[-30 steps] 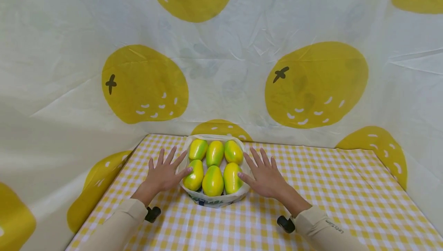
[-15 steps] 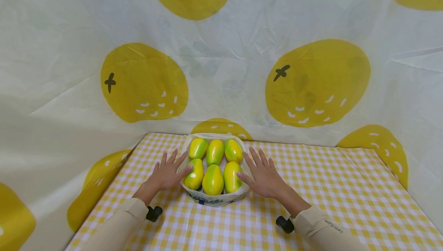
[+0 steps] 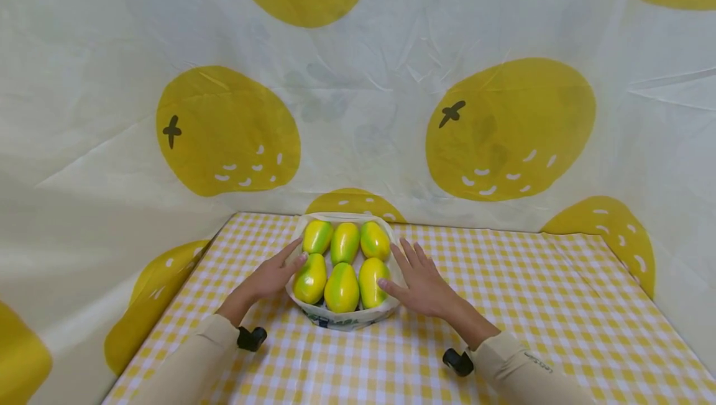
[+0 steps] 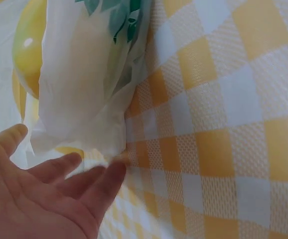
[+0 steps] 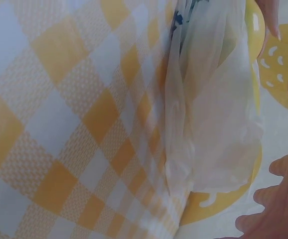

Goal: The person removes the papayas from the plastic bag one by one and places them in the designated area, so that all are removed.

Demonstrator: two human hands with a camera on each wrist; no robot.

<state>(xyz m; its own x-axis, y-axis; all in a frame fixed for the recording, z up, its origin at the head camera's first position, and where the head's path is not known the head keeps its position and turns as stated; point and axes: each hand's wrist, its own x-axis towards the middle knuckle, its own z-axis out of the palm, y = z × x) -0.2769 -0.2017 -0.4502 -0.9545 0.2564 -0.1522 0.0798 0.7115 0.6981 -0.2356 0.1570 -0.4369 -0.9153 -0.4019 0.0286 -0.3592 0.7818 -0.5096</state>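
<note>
Several yellow-green mangoes lie in two rows inside a white, see-through plastic bag with its mouth spread wide. My left hand is at the bag's left side, fingers nearly straight, thumb overlapping the rim. In the left wrist view its fingertips are right at the lower side of the bag. On the other side, my right hand has its fingers spread, its thumb over the right rim beside a mango. The right wrist view shows the fingers of this hand apart from the bag. Neither hand holds anything.
A yellow-and-white checked cloth covers the table. Behind it hangs a pale curtain with big yellow fruit prints, which also closes off the left and right sides. A black wrist camera sits under each cuff.
My left hand has moved in toward the bag and turned, its fingers drawn closer together. The right hand has barely shifted. Bag and mangoes keep their arrangement.
</note>
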